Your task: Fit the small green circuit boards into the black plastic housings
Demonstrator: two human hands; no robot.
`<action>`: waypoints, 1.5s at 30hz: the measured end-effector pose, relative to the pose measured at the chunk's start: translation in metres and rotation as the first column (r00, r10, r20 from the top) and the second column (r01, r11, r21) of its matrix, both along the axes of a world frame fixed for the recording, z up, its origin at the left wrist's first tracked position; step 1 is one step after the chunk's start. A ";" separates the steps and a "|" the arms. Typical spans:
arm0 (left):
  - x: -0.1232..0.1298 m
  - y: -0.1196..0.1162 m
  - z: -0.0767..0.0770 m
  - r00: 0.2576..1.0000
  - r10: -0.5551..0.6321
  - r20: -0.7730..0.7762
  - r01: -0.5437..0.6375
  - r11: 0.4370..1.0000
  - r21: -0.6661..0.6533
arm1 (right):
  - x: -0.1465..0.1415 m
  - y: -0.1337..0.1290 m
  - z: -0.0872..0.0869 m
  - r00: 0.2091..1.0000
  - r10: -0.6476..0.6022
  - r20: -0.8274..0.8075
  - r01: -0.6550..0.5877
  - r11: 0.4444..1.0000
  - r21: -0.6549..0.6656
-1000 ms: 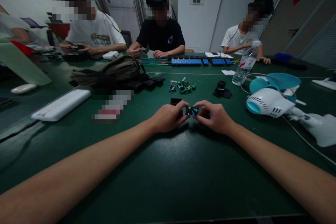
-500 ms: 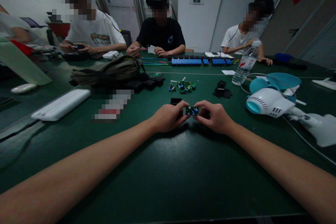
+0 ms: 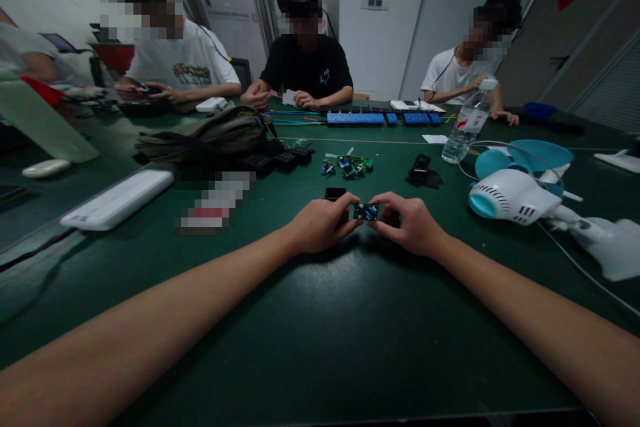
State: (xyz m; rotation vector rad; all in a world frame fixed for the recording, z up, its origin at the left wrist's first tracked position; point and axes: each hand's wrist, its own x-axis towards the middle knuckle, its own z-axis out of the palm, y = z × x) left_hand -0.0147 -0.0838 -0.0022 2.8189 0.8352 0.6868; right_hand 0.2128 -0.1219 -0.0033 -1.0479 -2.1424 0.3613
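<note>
A small green circuit board (image 3: 367, 212) with blue parts is held up between my two hands over the dark green table (image 3: 330, 320). My left hand (image 3: 325, 221) pinches its left edge between thumb and fingers. On the opposite edge, my right hand (image 3: 406, 221) grips it the same way. Just behind my left hand lies a black case (image 3: 335, 194), partly hidden by the fingers. Farther back is a small pile of green circuit boards (image 3: 354, 165), and to its right sits a group of black pieces (image 3: 423, 171).
A white fan (image 3: 515, 195) with blue blades and a water bottle (image 3: 469, 121) stand at right. At left are a dark bag (image 3: 210, 133) and a white power strip (image 3: 120, 200). Blue modules (image 3: 355, 118) line the back, where several people sit.
</note>
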 end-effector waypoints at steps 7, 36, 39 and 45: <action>0.000 0.000 -0.001 0.999 0.025 -0.040 -0.024 1.000 0.003 | 0.000 0.001 -0.001 1.000 0.001 0.019 0.000 0.999 -0.046; 0.001 0.003 0.000 0.995 0.051 -0.088 -0.050 0.999 0.011 | -0.001 0.003 -0.003 0.995 0.029 0.091 -0.037 0.995 0.087; 0.000 0.002 0.000 0.996 0.050 -0.070 -0.048 0.999 0.023 | -0.001 0.002 -0.002 0.994 0.046 0.099 -0.053 0.996 0.065; -0.001 0.001 0.001 0.999 0.011 -0.037 -0.011 1.000 0.015 | -0.002 -0.002 0.002 0.995 0.063 0.072 -0.059 0.997 -0.057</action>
